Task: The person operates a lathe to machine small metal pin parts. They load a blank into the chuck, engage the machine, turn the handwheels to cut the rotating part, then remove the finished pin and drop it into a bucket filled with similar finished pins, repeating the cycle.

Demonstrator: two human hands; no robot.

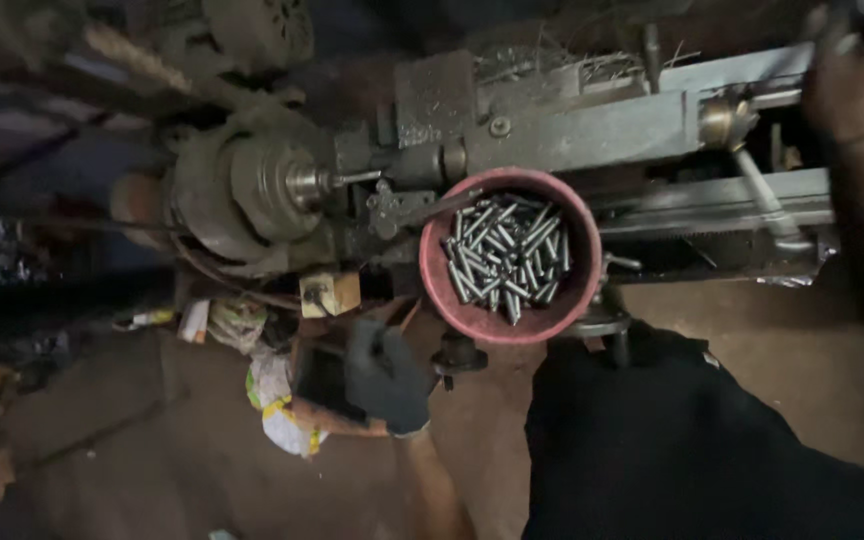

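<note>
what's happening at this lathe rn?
A person stands at an old lathe. The left hand, in a dark glove, reaches into an open box below the machine. The right hand is raised at the tailstock end, blurred. A red bowl of small metal pins sits on the bed.

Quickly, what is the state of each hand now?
Left hand: gloved, curled down into the open box; whether it holds anything cannot be told.
Right hand: raised at the lathe, blurred; grip cannot be told.
</note>
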